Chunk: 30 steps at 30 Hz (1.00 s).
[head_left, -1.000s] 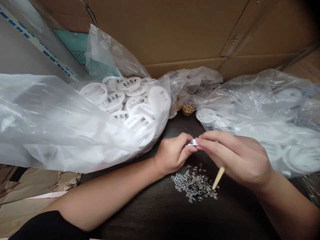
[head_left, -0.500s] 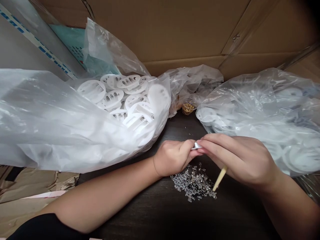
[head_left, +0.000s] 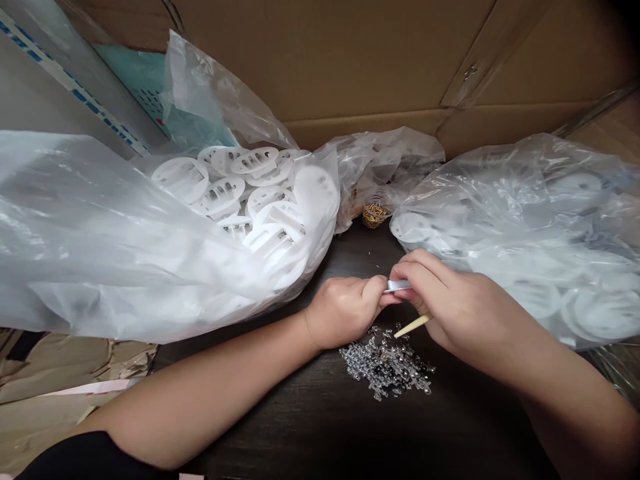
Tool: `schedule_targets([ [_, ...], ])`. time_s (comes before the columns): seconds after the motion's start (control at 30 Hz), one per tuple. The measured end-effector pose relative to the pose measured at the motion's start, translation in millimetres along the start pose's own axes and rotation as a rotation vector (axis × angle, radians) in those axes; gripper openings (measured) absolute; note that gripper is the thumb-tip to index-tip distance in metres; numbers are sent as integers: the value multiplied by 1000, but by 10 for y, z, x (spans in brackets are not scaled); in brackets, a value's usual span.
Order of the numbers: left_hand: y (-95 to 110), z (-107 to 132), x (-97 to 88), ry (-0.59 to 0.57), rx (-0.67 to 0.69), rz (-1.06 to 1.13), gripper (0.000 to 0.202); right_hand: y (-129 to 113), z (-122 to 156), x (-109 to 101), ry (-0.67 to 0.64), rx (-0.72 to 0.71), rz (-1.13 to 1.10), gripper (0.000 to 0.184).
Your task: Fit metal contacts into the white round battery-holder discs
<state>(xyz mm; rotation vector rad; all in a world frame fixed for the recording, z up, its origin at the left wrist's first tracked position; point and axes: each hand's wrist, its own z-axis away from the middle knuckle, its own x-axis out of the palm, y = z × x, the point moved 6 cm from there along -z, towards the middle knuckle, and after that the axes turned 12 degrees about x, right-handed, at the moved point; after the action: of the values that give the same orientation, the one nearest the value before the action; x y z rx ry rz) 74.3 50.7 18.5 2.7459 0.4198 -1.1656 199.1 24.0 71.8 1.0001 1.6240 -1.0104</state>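
My left hand and my right hand meet over the dark table, both pinched on a small white plastic disc held edge-on between them. My right hand also carries a thin wooden stick, its tip pointing left and down toward a heap of small clear and silver parts lying just below the hands.
An open plastic bag of white round discs lies on the left. A second bag of discs lies on the right. A smaller bag with brass-coloured bits sits behind, against a cardboard wall. Crumpled brown paper lies lower left.
My right hand has curled in and shifted left; the stick has swung from pointing down to pointing left toward the heap. The left hand holds its place on the disc.
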Motion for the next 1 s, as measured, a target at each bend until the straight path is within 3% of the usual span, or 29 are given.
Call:
schedule_targets([
  [0.2,-17,8,7,-20,-32,-2,31,46,-34,49,-16,1,-90,16],
  [0.47,-54,-3,12,-22,-111,87,33,0,3,-12,175,-28,-26,19],
  [0.6,-57,31,93,-91,-231,193,42,-14,2,-12,229,-40,0,15],
  [0.7,-74,73,157,-139,-313,246,32,-25,1,0,235,-59,60,17],
  [1.0,-91,84,155,-115,-267,234,20,-62,-18,-10,181,-79,86,18],
])
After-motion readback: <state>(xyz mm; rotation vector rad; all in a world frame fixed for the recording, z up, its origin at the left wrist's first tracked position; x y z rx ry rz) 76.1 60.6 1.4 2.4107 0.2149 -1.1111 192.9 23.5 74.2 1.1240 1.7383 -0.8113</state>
